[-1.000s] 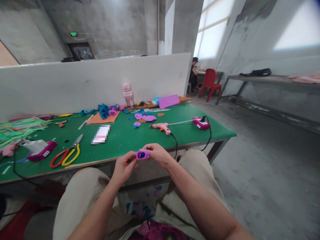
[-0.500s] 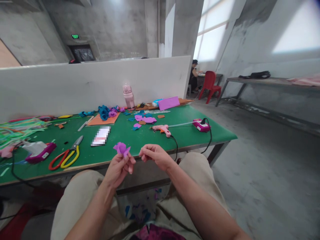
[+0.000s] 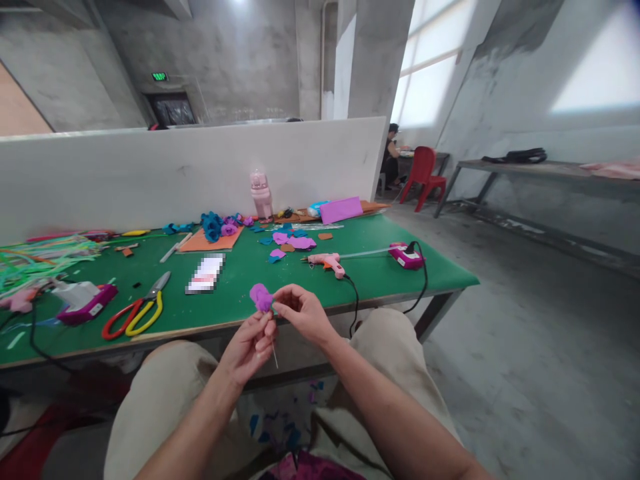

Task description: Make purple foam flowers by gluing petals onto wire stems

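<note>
My left hand (image 3: 253, 343) is closed around the base of a purple paper flower (image 3: 261, 297), holding it up just off the table's front edge. A thin pale stem (image 3: 275, 353) sticks out below those fingers. From the right, my right hand (image 3: 303, 313) pinches the flower's outer petal between thumb and fingertips. Beyond my hands, a pink glue gun (image 3: 327, 262) lies on the green table (image 3: 250, 267). Loose purple petals (image 3: 301, 243) and some blue pieces are scattered behind it.
Scissors (image 3: 134, 319) with red and yellow handles, a phone (image 3: 205, 273) and a power strip (image 3: 89, 303) lie to the left. Finished blue flowers (image 3: 212, 227) rest on orange paper (image 3: 190, 244). A pink bottle (image 3: 261, 195) stands by the white partition (image 3: 125, 177). Another person (image 3: 391, 157) sits far off.
My right hand has moved left to the flower and now grips a petal. The flower has shifted slightly right and turned, and its stem now shows below my left hand.
</note>
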`<state>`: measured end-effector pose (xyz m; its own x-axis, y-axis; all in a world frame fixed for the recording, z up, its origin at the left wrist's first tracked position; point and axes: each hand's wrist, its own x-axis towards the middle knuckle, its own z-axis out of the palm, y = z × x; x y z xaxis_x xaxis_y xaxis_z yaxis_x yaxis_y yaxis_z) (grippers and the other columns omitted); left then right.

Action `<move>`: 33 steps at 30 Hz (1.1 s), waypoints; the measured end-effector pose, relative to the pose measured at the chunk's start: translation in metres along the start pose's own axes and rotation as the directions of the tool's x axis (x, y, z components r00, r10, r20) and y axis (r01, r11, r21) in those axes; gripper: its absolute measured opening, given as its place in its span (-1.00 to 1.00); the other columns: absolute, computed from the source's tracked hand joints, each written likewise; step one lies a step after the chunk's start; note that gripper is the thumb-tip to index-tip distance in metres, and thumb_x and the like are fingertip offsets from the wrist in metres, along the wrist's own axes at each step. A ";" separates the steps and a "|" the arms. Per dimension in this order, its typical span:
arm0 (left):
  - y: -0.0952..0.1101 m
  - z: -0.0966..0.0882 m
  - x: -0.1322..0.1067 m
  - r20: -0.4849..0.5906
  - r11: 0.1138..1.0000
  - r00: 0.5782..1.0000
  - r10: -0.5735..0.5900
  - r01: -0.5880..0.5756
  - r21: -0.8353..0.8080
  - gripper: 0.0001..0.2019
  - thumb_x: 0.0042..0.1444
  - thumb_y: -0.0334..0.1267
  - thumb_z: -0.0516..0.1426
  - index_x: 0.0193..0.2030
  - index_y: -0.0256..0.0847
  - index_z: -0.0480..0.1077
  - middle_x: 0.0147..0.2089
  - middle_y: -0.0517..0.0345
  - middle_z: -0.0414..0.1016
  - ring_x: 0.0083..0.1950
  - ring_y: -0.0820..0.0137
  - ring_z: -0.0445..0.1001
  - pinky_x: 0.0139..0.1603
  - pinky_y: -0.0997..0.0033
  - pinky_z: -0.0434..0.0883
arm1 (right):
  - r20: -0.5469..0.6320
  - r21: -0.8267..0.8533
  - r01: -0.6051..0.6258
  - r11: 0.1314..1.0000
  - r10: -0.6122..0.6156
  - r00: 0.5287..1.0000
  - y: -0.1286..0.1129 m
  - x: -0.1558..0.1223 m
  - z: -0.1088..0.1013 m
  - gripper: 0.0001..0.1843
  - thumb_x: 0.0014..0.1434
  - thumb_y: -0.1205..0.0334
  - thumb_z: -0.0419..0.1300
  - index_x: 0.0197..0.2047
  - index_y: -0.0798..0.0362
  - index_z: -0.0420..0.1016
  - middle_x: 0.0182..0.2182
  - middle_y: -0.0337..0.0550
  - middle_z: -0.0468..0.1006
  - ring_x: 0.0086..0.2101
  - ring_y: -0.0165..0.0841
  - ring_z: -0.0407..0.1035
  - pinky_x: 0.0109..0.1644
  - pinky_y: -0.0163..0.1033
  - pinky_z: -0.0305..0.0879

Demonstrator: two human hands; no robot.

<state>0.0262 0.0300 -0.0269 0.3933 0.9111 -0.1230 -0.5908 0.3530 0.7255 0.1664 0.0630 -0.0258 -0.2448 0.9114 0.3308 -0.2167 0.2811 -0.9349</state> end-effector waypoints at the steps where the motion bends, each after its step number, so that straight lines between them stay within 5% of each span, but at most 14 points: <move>1: 0.000 0.000 0.000 -0.005 1.000 1.000 -0.008 0.008 -0.004 -0.87 0.00 -0.38 0.20 -0.40 -0.29 0.27 -0.57 0.34 0.29 -0.72 0.75 0.06 -0.76 0.78 0.10 | 0.009 -0.007 -0.001 1.000 0.001 1.000 0.002 0.000 0.000 -0.82 0.01 0.18 0.23 -0.30 0.04 0.41 -0.43 -0.26 0.43 -0.46 -0.47 0.29 -0.35 -0.34 0.24; 17: -0.007 -0.007 0.005 -0.068 0.997 0.997 -0.024 0.028 0.066 -0.80 -0.05 -0.33 0.24 -0.34 -0.29 0.29 -0.58 0.31 0.36 -0.73 0.72 0.11 -0.75 0.72 0.12 | 0.027 -0.195 0.055 0.979 -0.050 0.998 0.011 0.002 -0.006 -0.88 0.03 0.20 0.20 -0.38 0.08 0.42 -0.49 -0.27 0.42 -0.46 -0.45 0.28 -0.35 -0.34 0.22; 23: -0.009 -0.014 0.008 -0.033 0.972 0.999 -0.012 0.020 0.233 -0.80 -0.02 -0.25 0.22 -0.34 -0.29 0.29 -0.56 0.27 0.40 -0.76 0.68 0.11 -0.79 0.66 0.13 | -0.114 -0.074 -0.003 0.997 -0.006 0.993 0.007 0.006 -0.011 -0.83 0.05 0.13 0.18 -0.39 0.06 0.37 -0.53 -0.30 0.38 -0.54 -0.47 0.26 -0.44 -0.35 0.22; 28: -0.011 -0.016 0.010 -0.070 0.925 0.990 0.119 -0.085 0.370 -0.77 0.02 -0.18 0.19 -0.32 -0.27 0.27 -0.52 0.24 0.43 -0.73 0.66 0.15 -0.76 0.64 0.19 | -0.172 -0.111 0.031 0.993 -0.050 0.984 0.004 0.006 -0.017 -0.79 0.07 0.10 0.18 -0.45 0.07 0.37 -0.55 -0.27 0.40 -0.53 -0.46 0.26 -0.42 -0.34 0.20; 33: -0.012 -0.016 0.011 -0.092 0.808 0.956 0.278 -0.181 0.560 -0.76 0.04 -0.12 0.15 -0.33 -0.25 0.25 -0.50 0.23 0.44 -0.70 0.62 0.22 -0.71 0.62 0.21 | -0.192 -0.068 -0.043 0.997 0.029 0.981 0.004 0.004 -0.016 -0.68 0.08 -0.02 0.15 -0.47 0.08 0.39 -0.55 -0.25 0.41 -0.54 -0.47 0.26 -0.43 -0.35 0.18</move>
<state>0.0257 0.0391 -0.0478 0.1469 0.9889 0.0215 -0.1542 0.0014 0.9880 0.1793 0.0724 -0.0301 -0.0648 0.9600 0.2723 -0.1416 0.2612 -0.9548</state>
